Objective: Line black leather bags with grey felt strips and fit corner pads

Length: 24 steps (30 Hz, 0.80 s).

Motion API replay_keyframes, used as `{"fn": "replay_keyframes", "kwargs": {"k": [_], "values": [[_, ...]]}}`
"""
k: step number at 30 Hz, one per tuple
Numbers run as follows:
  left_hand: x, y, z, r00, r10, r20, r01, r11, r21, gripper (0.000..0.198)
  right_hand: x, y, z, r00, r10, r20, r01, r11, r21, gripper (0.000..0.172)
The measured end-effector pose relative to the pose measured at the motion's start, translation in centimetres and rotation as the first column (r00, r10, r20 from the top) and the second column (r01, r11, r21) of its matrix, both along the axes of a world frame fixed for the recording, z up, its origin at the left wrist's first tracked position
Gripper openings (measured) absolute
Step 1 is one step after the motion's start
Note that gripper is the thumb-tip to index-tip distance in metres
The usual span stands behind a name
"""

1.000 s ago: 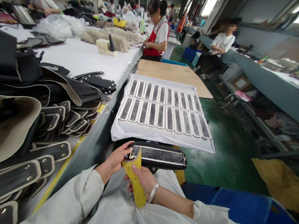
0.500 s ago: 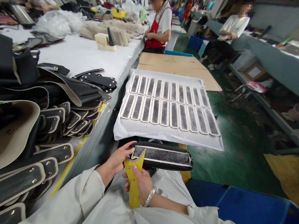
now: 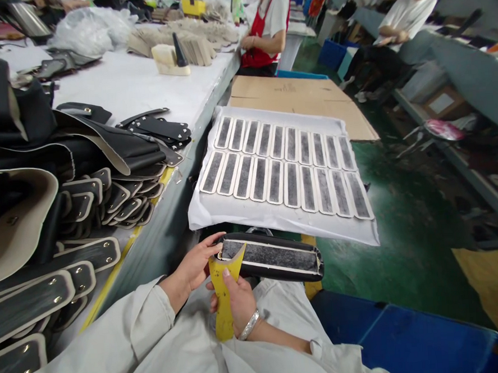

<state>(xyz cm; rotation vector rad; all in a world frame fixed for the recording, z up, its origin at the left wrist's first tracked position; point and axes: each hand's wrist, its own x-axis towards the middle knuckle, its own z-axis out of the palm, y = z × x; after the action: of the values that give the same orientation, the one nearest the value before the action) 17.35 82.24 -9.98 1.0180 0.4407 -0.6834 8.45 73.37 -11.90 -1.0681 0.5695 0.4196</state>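
Note:
My left hand [image 3: 195, 266] is closed on the left end of a long black leather piece [image 3: 285, 256], with its thumb and fingers at the corner. The piece has a grey strip on its face, edged with pale lines. In my right hand [image 3: 241, 306] is a yellow scraper [image 3: 222, 286] with a curved, notched top edge, held upright by the thumb in front and fingers behind. Its pointed tip overlaps the left part of the grey strip; whether it touches cannot be made out. A silver bracelet [image 3: 249, 325] circles my right wrist.
Two rows of pale-edged grey strips lie on a white-covered board [image 3: 276, 214] ahead. Flat cardboard [image 3: 293, 88] is behind it. Black leather pieces [image 3: 84, 255] crowd the table at left. A person in a red apron [image 3: 260, 36] stands beyond; another person [image 3: 403, 22] sits at right.
The view has shifted slightly, so the background sits higher and the board a little further right. Both hands keep the same grips; the scraper's tip has moved slightly right and up in view.

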Motion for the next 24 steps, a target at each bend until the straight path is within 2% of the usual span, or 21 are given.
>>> {"fn": "replay_keyframes", "kwargs": {"k": [3,7,11,20,24], "values": [[-0.1,-0.1,-0.2,1.0,0.014,-0.012,-0.014,1.0,0.006,0.047,0.1,-0.1,0.3,0.992,-0.115,-0.059,0.12,0.989,0.088,0.052],[-0.3,-0.3,-0.7,0.999,0.028,0.034,-0.028,1.0,0.006,0.045,0.0,-0.3,0.4,0.988,-0.143,-0.052,0.148,0.983,0.111,0.049],[-0.5,-0.2,-1.0,0.999,0.025,0.041,-0.027,0.999,0.043,0.044,-0.1,-0.5,0.5,0.986,-0.153,-0.06,0.159,0.981,0.114,0.057],[-1.2,-0.4,-1.6,0.996,0.038,0.076,-0.046,0.992,0.117,0.05,-0.2,-1.7,1.4,0.986,-0.14,-0.093,0.142,0.99,0.014,0.06],[-1.9,-0.4,-2.0,0.993,0.037,0.108,-0.046,0.995,0.086,0.054,-0.5,-2.2,1.5,0.991,-0.105,-0.087,0.101,0.994,-0.05,0.056]]}}
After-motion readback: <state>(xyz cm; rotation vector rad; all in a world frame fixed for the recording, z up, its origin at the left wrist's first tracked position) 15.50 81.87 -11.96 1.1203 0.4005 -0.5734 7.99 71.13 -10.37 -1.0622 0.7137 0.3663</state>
